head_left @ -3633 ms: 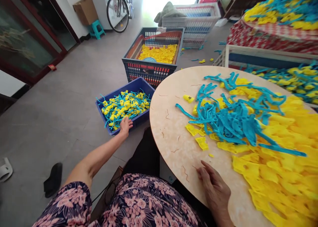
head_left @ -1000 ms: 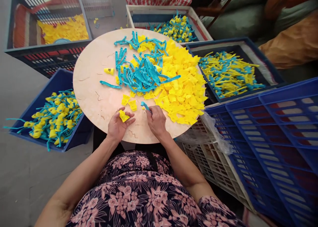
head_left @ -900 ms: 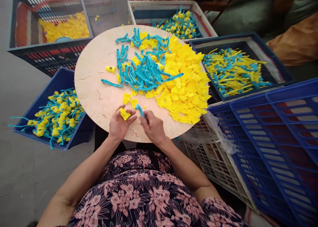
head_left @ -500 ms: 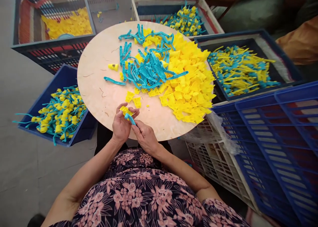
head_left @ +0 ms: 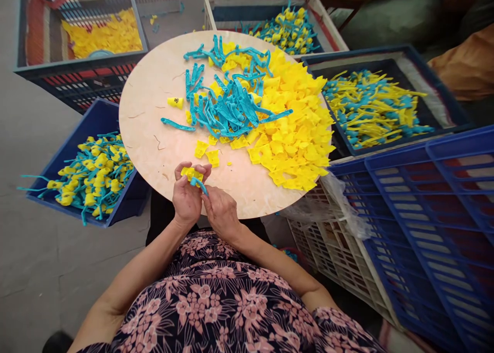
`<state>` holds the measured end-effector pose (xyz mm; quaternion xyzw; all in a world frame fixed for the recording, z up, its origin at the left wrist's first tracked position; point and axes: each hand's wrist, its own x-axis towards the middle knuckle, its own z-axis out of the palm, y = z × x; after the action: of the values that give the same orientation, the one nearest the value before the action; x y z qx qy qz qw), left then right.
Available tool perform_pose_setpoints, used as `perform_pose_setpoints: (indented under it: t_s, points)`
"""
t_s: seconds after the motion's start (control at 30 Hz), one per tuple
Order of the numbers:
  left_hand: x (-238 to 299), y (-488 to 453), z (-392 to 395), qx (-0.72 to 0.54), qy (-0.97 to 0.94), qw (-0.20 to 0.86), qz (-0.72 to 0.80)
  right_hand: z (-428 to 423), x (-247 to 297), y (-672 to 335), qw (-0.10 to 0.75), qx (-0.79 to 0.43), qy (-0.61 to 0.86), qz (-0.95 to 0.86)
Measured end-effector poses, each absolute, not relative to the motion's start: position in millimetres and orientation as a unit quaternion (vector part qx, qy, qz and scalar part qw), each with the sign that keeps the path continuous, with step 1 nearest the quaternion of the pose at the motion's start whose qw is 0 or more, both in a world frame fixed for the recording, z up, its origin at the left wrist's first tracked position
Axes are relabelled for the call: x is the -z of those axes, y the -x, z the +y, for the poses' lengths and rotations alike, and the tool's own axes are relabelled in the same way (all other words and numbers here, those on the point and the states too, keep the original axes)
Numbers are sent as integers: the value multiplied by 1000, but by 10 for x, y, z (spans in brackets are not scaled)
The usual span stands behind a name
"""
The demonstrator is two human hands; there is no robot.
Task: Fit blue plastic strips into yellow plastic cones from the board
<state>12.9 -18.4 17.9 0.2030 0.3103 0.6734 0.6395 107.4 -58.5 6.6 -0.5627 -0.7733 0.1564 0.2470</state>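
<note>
At the near edge of the round wooden table [head_left: 150,131], my left hand [head_left: 184,198] is closed around a small yellow plastic piece [head_left: 190,173]. My right hand [head_left: 221,215] pinches a teal plastic strip [head_left: 199,184] whose end touches the yellow piece. Both hands meet just above the table's rim. A heap of yellow pieces [head_left: 293,121] covers the right half of the table. A tangle of teal strips [head_left: 227,103] lies at its middle. Two loose yellow pieces [head_left: 206,154] rest just beyond my hands.
A blue bin of joined yellow-and-teal parts [head_left: 90,173] sits on the floor at left. A dark crate of yellow pieces [head_left: 100,36] stands behind it. Another crate [head_left: 368,108] and a white crate [head_left: 285,29] hold mixed parts. Blue crates [head_left: 432,214] are stacked at right.
My left hand came back from the floor bin and picked up a yellow piece. My right hand took a teal strip and brought it against the yellow piece near the table edge.
</note>
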Motion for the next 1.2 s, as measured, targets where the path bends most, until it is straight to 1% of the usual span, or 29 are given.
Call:
perform_pose_setpoints:
  t_s: [0.1,0.2,0.33,0.47,0.53,0.73,0.9,0.97,1.07,1.2]
  points:
    - [-206,-132,-190,-683,-196,623,326,-581,-24,-1054,223,-112,563,-788]
    - [-226,-128,-195,-690,-183,611,342,-576,4,-1028,192,-106,565,-796]
    - [-232,-115,-203,-693,-168,599,364,-565,-10,-981,145,-123,567,-802]
    - [-232,-94,-210,-694,-169,593,372,-554,-78,-941,109,-179,575,-791]
    - [-234,-78,-209,-694,-179,595,365,-545,-106,-932,101,-196,577,-786]
    - [-226,-33,-194,-691,-147,609,360,-525,-110,-928,93,-157,569,-802]
    - [-202,-19,-187,-688,-165,607,362,-496,-174,-929,53,-256,570,-779]
    - [-207,-4,-181,-685,-176,609,358,-472,-233,-948,39,-278,572,-771]
    - [-241,30,-168,-677,-193,622,343,-444,-335,-1005,47,-283,558,-779]
    - [-295,58,-150,-675,-207,631,320,-465,-423,-1083,103,-260,550,-787]
